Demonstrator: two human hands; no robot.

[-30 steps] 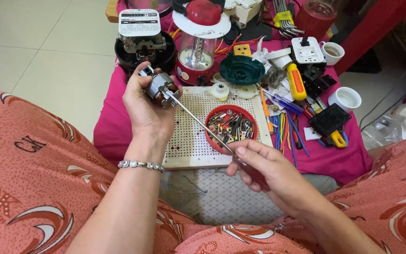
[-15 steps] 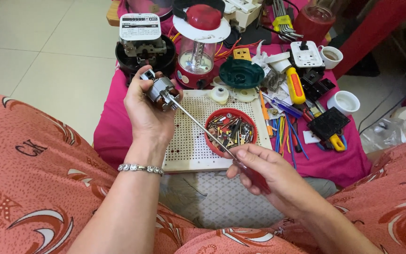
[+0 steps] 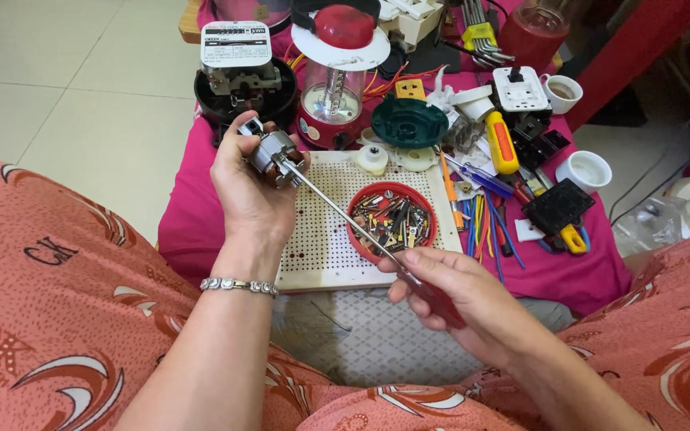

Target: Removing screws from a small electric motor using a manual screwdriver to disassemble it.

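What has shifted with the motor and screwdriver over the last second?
Little: the left hand turned the small motor slightly and lifted it a touch. The right hand still holds the screwdriver, tip at the motor. The red bowl of screws stayed put.

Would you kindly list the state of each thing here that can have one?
Left hand: closed around the small motor.
Right hand: gripping the screwdriver, tip at the motor.
Red bowl: full of screws.
White cup: upright.
Red lantern: standing upright.
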